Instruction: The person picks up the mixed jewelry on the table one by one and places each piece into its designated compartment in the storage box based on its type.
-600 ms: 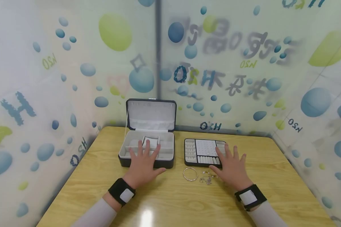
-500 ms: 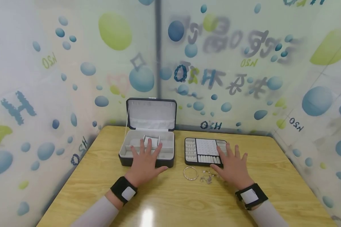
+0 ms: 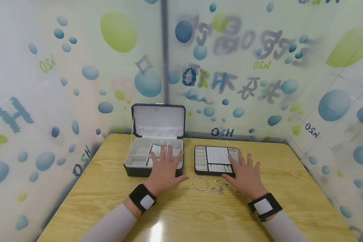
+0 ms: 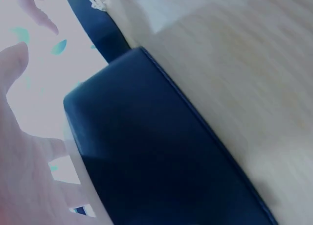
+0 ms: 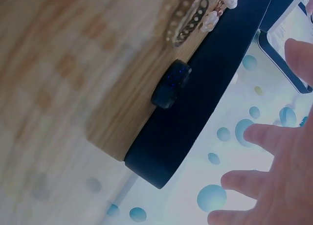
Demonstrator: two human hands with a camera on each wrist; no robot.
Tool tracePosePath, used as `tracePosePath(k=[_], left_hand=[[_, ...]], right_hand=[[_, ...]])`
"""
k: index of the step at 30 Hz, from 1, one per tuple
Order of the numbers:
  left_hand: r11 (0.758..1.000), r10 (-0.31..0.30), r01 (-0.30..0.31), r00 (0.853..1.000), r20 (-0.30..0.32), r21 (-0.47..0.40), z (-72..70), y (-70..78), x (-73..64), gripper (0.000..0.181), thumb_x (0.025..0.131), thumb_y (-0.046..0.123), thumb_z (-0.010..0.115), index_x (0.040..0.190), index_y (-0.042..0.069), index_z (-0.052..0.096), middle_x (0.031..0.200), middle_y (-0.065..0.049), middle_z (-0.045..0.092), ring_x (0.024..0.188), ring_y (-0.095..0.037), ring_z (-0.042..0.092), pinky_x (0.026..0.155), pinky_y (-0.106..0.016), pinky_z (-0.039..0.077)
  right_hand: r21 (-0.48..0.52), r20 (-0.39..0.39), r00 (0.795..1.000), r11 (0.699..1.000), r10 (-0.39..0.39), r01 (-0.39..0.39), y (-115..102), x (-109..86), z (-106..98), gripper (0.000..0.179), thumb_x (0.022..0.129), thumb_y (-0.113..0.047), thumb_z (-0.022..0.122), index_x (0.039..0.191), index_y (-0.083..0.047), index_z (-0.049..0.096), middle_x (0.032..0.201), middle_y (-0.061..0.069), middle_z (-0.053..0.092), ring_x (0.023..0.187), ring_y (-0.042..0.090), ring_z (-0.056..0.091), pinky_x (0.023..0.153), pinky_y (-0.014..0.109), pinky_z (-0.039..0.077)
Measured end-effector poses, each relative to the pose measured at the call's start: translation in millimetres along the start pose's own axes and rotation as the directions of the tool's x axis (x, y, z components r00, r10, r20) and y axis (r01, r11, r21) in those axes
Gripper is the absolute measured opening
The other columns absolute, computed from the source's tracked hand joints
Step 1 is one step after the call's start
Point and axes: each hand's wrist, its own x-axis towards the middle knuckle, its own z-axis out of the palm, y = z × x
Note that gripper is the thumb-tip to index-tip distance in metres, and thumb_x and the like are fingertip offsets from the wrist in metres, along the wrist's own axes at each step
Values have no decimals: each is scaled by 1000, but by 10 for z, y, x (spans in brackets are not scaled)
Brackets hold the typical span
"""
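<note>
Jewellery box (image 3: pixel 136 171): dark, lid raised, on wooden table (image 3: pixel 199 222), left of compartmented tray (image 3: pixel 217 155). Bangle (image 3: pixel 201 190): on table, before tray. Left hand (image 3: pixel 164 173): palm down over box's front, fingers straight, spread. Right hand (image 3: pixel 246 177): palm down at tray's right front, fingers likewise splayed. Forearms (image 3: pixel 110 223): sleeved, converging forward.

One box (image 3: pixel 137 172), one tray (image 3: pixel 210 173), one bangle (image 3: pixel 201 190) — two wristbands (image 3: pixel 141 197) (image 3: pixel 264 206).
</note>
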Motion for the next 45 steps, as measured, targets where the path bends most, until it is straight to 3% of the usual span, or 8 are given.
tracePosePath(k=[9, 18, 22, 25, 28, 34, 38, 45], left_hand=[[999, 20, -19, 999, 26, -29, -58, 318, 197, 102, 88, 81, 62, 169, 28, 29, 174, -28, 24, 159, -58, 19, 114, -86, 21], [998, 71, -71, 997, 29, 1, 5, 577, 359, 97, 90, 82, 59, 168, 29, 33, 171, -26, 31, 159, -56, 22, 113, -85, 26], [996, 87, -88, 995, 53, 18, 47, 666, 384, 88, 94, 77, 58, 165, 29, 39, 170, -24, 34, 158, -56, 25, 114, -83, 28], [993, 111, -113, 992, 58, 35, 74, 727, 415, 80, 96, 71, 61, 161, 27, 46, 168, -23, 38, 157, -54, 27, 116, -80, 30], [989, 142, -144, 989, 44, 39, 98, 780, 468, 73, 97, 65, 65, 157, 26, 52, 166, -21, 42, 157, -53, 30, 117, -75, 34], [981, 192, -190, 980, 56, -36, 145, 866, 583, 62, 98, 52, 70, 149, 19, 59, 162, -22, 47, 153, -49, 38, 118, -64, 43], [980, 190, -185, 980, 61, -73, 139, 923, 649, 56, 99, 45, 72, 145, 17, 60, 155, -21, 54, 145, -41, 49, 113, -54, 51], [987, 162, -160, 986, 51, -32, 156, 958, 699, 44, 100, 33, 72, 139, 16, 63, 135, -12, 64, 120, -27, 61, 96, -40, 59]], right_hand=[[43, 11, 999, 998, -45, 44, -48, -8, -33, 81, 94, -55, 73, 159, -12, 50, 169, 32, 30, 155, 63, 22, 116, 80, 29], [78, -22, 995, 992, -94, 96, -118, 2, -3, 71, 91, -41, 81, 150, -9, 59, 165, 30, 39, 148, 58, 39, 116, 70, 41], [98, -46, 995, 991, -89, 93, -144, -3, 9, 58, 89, -37, 84, 136, -8, 67, 139, 23, 58, 125, 43, 56, 103, 59, 53], [114, -56, 994, 988, -98, 104, -158, 1, 14, 45, 88, -33, 85, 123, -8, 72, 113, 13, 60, 103, 30, 57, 91, 49, 55], [121, -46, 993, 986, -112, 117, -163, 13, 20, 34, 87, -30, 86, 111, -10, 74, 100, 6, 60, 90, 23, 56, 82, 43, 53], [151, 20, 992, 981, -125, 120, -160, 14, 36, 16, 87, -24, 84, 93, -12, 74, 85, 0, 65, 73, 13, 56, 69, 36, 52], [160, 52, 990, 980, -130, 120, -145, 13, 27, 12, 87, -20, 82, 91, -13, 73, 84, -1, 66, 73, 12, 56, 70, 36, 53], [186, 138, 977, 973, -162, 135, -154, 6, 14, 9, 85, -15, 80, 86, -16, 71, 81, -4, 63, 73, 11, 55, 70, 35, 52]])
